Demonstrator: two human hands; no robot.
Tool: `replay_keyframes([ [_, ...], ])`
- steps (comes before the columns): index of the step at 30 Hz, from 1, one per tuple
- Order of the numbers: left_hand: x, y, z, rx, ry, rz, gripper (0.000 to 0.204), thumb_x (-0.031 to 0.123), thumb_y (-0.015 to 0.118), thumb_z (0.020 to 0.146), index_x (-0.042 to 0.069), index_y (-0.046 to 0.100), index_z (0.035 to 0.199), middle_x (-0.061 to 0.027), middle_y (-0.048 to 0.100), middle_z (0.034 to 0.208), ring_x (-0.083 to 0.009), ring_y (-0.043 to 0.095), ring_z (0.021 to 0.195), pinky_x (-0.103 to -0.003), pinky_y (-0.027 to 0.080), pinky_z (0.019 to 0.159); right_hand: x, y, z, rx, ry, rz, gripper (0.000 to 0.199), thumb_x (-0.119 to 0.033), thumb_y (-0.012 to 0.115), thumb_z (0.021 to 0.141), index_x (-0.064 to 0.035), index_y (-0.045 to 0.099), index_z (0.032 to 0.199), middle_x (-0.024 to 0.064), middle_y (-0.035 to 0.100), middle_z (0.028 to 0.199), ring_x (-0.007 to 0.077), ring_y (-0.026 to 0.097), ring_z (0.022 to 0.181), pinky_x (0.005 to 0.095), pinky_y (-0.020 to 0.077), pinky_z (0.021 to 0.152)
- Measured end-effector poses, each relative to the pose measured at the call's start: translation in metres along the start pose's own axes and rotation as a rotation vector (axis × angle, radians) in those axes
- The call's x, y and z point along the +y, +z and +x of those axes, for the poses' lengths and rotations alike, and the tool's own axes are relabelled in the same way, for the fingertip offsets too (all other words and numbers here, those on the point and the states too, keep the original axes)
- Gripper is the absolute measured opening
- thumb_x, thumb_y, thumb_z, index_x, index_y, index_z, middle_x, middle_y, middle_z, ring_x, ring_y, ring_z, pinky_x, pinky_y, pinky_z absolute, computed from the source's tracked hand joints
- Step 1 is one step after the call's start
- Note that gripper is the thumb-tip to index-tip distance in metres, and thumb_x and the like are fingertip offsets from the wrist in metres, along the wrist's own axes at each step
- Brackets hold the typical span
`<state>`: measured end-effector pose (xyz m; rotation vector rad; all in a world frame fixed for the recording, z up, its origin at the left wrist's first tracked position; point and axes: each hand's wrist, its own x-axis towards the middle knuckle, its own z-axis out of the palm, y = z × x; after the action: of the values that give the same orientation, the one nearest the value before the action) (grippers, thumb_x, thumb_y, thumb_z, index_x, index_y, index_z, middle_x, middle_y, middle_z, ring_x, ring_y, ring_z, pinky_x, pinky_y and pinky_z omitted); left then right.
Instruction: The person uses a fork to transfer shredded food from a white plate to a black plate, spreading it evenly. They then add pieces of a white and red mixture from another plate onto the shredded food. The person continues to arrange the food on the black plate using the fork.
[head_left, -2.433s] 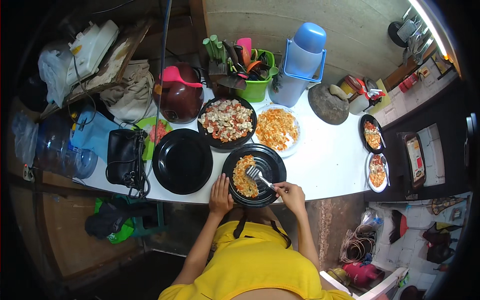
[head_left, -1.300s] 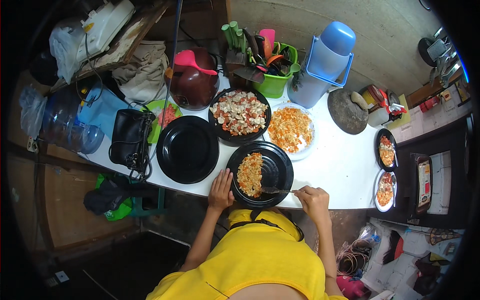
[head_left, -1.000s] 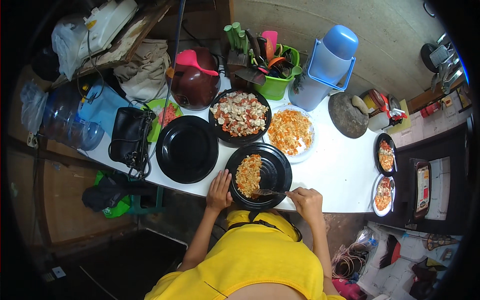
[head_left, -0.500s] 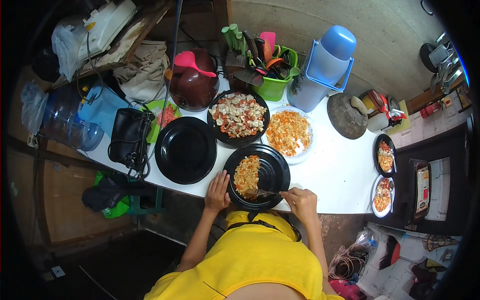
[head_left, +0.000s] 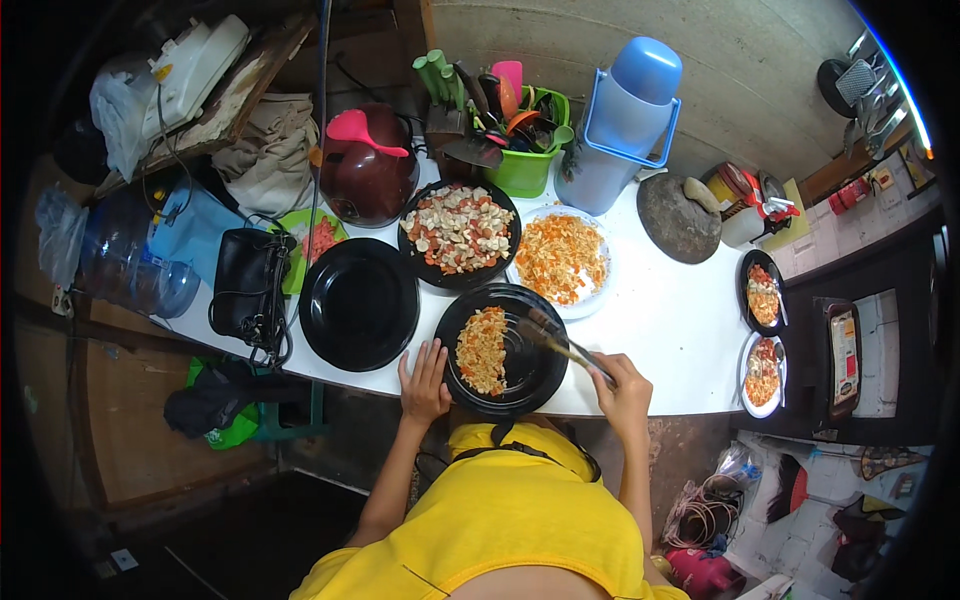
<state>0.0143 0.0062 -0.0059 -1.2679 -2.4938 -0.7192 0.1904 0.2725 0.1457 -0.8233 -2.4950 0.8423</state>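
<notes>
A black plate (head_left: 535,372) lies at the table's near edge, with a mound of rice mixed with orange bits (head_left: 482,352) on its left half. My left hand (head_left: 426,385) rests flat with fingers stretched out, against the plate's left rim. My right hand (head_left: 625,388) grips a pair of tongs (head_left: 574,352), blurred by motion, whose tips are over the plate's right side, apart from the rice. Behind it stand a black plate of chopped pale and reddish pieces (head_left: 460,228) and a white plate of orange-and-pale rice mix (head_left: 562,260). A bare black plate (head_left: 358,305) lies to the left.
Two filled plates, one black (head_left: 763,290) and one white (head_left: 763,375), sit at the table's right end. Along the back stand a maroon rounded pot (head_left: 370,180), a green utensil basket (head_left: 522,172), a blue jug (head_left: 620,130) and a dark stone (head_left: 678,222). A black bag (head_left: 243,287) lies left.
My right hand has lifted the tongs off the rice and moved them up and to the right. My left hand stays at the plate's rim. The whole view has shifted slightly.
</notes>
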Motion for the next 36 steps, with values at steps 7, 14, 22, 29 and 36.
replay_keyframes([
  [7, 0.000, -0.003, 0.000, -0.006, 0.015, 0.041, 0.054, 0.027, 0.031, 0.092, 0.003, 0.047, 0.138, -0.0135, 0.044, 0.145, -0.0293, 0.040, 0.136, -0.061, 0.022, 0.107, 0.019, 0.001, 0.005, 0.085, 0.158, -0.197, 0.017, -0.020, 0.066, 0.088, -0.0081, 0.072, 0.098, 0.0111, 0.066, 0.082, 0.0289, 0.064, 0.065, 0.0365, 0.0487, 0.059],
  [14, 0.002, -0.001, -0.001, 0.008, 0.013, 0.046, 0.055, 0.026, 0.033, 0.091, 0.004, 0.045, 0.140, -0.0116, 0.043, 0.147, -0.0299, 0.040, 0.136, -0.063, 0.021, 0.105, 0.019, -0.001, 0.017, 0.038, 0.289, -0.046, 0.022, -0.024, 0.061, 0.092, -0.0068, 0.072, 0.101, 0.0168, 0.069, 0.082, 0.0306, 0.068, 0.074, 0.0371, 0.0512, 0.068],
  [22, 0.003, -0.003, -0.001, -0.025, -0.008, 0.108, 0.054, 0.027, 0.034, 0.091, 0.006, 0.045, 0.140, -0.0110, 0.043, 0.147, -0.0281, 0.038, 0.138, -0.066, 0.014, 0.108, 0.011, 0.013, 0.011, -0.011, 0.182, 0.012, 0.024, -0.023, 0.060, 0.093, -0.0056, 0.071, 0.106, 0.0131, 0.070, 0.074, 0.0208, 0.066, 0.061, 0.0310, 0.0491, 0.059],
  [29, 0.005, -0.006, 0.001, -0.050, -0.015, 0.079, 0.055, 0.028, 0.036, 0.090, 0.004, 0.045, 0.139, -0.0125, 0.043, 0.146, -0.0277, 0.037, 0.138, -0.069, 0.005, 0.110, 0.012, 0.015, -0.005, -0.096, 0.269, 0.053, 0.022, -0.026, 0.063, 0.091, -0.0109, 0.072, 0.104, 0.0167, 0.069, 0.082, 0.0295, 0.068, 0.073, 0.0371, 0.0510, 0.065],
  [36, 0.002, -0.003, 0.001, -0.071, -0.020, 0.027, 0.056, 0.027, 0.037, 0.089, 0.004, 0.044, 0.140, -0.0126, 0.042, 0.147, -0.0275, 0.037, 0.138, -0.070, 0.004, 0.109, 0.016, 0.014, -0.013, -0.135, 0.288, 0.071, 0.023, -0.027, 0.062, 0.091, -0.0114, 0.072, 0.105, 0.0166, 0.069, 0.080, 0.0292, 0.067, 0.070, 0.0371, 0.0500, 0.062],
])
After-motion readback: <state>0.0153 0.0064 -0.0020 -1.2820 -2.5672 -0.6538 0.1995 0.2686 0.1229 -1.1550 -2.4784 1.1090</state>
